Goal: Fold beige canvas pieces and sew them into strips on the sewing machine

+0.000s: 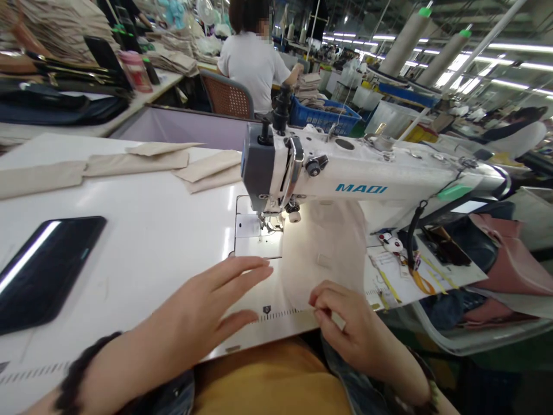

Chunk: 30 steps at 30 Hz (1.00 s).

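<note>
A beige fabric piece (325, 253) lies on the white table (142, 242) under the arm of a white sewing machine (345, 173), to the right of the needle (264, 222). My right hand (345, 323) pinches the fabric's near edge with curled fingers. My left hand (203, 311) hovers flat just left of the fabric, fingers stretched out and apart, holding nothing.
A black phone (41, 271) lies at the left. Several beige cut pieces (129, 164) sit along the table's far edge. A co-worker in a white shirt (253, 60) sits ahead with their back turned. Scissors and small tools (406, 265) rest at the right.
</note>
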### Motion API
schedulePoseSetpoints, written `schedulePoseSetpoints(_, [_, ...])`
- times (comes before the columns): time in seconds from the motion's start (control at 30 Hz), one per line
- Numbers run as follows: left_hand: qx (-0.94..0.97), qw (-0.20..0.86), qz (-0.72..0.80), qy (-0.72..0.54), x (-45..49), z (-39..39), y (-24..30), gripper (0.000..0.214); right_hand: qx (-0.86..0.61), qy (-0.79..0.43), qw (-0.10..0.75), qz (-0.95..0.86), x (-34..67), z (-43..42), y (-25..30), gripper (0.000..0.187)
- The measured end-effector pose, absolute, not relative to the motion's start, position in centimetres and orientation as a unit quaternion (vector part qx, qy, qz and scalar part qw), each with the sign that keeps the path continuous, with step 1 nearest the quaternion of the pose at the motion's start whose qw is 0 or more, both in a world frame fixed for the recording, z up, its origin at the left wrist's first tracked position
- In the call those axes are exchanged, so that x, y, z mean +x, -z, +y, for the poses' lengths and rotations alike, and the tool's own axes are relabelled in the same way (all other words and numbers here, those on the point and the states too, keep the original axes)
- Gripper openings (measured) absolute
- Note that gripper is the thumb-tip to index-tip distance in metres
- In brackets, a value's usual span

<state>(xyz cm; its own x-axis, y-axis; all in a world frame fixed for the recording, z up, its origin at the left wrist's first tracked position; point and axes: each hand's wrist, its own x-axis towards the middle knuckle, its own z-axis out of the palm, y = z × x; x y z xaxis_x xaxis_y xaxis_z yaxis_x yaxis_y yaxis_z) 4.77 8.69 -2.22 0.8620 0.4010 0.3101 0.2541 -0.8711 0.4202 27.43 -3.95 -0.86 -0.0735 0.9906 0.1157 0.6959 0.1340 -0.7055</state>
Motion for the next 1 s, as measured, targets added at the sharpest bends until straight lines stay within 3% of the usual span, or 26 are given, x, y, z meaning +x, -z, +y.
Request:
schedulePoseSetpoints(0.1, [0.964, 0.195, 0.079, -0.164, 8.5, 9.6, 2.6, 0.055, -0.569, -0.295, 0.303, -0.705, 26.1, -3.6, 1.0, 0.013])
schedulePoseSetpoints(0.23, [0.959, 0.26, 0.03, -0.105, 9.4, 9.9, 3.0, 0.033, -0.511, -0.371, 0.262, -0.73, 25.5, -3.2, 0.7, 0.013])
schedulePoseSetpoints(0.33, [0.943, 0.312, 0.098, -0.065, 6.5, 10.6, 3.3, 0.027, -0.52, -0.381, 0.277, -0.713, 26.6, -3.4, 1.2, 0.015])
schedulePoseSetpoints(0.4, [0.925, 0.328, 0.172, -0.082, 3.8, 11.2, 3.7, 0.024, -0.548, -0.364, 0.303, -0.69, 28.0, -3.6, 2.1, 0.031])
schedulePoseSetpoints(0.5, [0.884, 0.326, 0.304, -0.141, 0.4, 11.6, 4.3, 0.023, -0.524, -0.394, 0.334, -0.678, 29.8, -3.6, 3.7, 0.078])
schedulePoseSetpoints(0.6, [0.842, 0.322, 0.402, -0.158, -1.1, 11.3, 4.5, 0.029, -0.516, -0.423, 0.348, -0.659, 29.7, -2.9, 4.8, 0.096])
schedulePoseSetpoints(0.77, [0.82, 0.314, 0.45, -0.162, -0.7, 10.7, 4.3, 0.029, -0.608, -0.366, 0.413, -0.571, 26.4, -0.5, 5.7, 0.069])
schedulePoseSetpoints(0.83, [0.813, 0.31, 0.468, -0.159, -0.3, 10.7, 4.2, 0.029, -0.643, -0.296, 0.429, -0.561, 25.6, 0.4, 6.1, 0.068])
schedulePoseSetpoints(0.9, [0.803, 0.305, 0.488, -0.157, -0.2, 10.8, 4.2, 0.031, -0.659, -0.223, 0.425, -0.58, 25.3, 1.0, 6.5, 0.067])
schedulePoseSetpoints(1.0, [0.795, 0.298, 0.507, -0.145, -0.2, 10.9, 4.6, 0.029, -0.641, -0.169, 0.376, -0.647, 25.6, 1.6, 6.6, 0.04])
